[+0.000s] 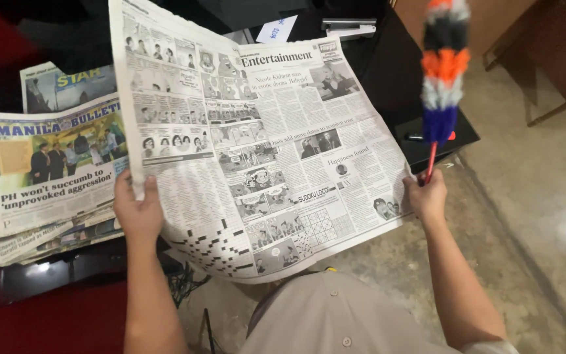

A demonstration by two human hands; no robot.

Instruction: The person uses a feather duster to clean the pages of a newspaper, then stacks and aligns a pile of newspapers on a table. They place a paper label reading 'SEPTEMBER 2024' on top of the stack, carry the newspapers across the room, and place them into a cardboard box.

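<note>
Two bare hands spread a thin, creased open newspaper [263, 151] above a speckled concrete floor [545, 196]. The left hand [137, 208] pinches its folded left edge; the right hand [427, 195] grips the right edge together with a slim red-handled duster [441, 72], fluffy in orange, grey and blue bands. Flat stacked newspapers [47, 170] lie on a glossy black worktop [60, 272].

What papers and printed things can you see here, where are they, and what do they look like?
Open newspaper: held by left hand and right hand; wide sheet, black-and-white comics, puzzle grids, small photos.
Stack of newspapers: on the left, folded, colourful front page with a group photo.
Paper slip: top middle, small, white, blue handwriting.
Duster: in the right hand, orange, white, blue fluff, red stick.
</note>
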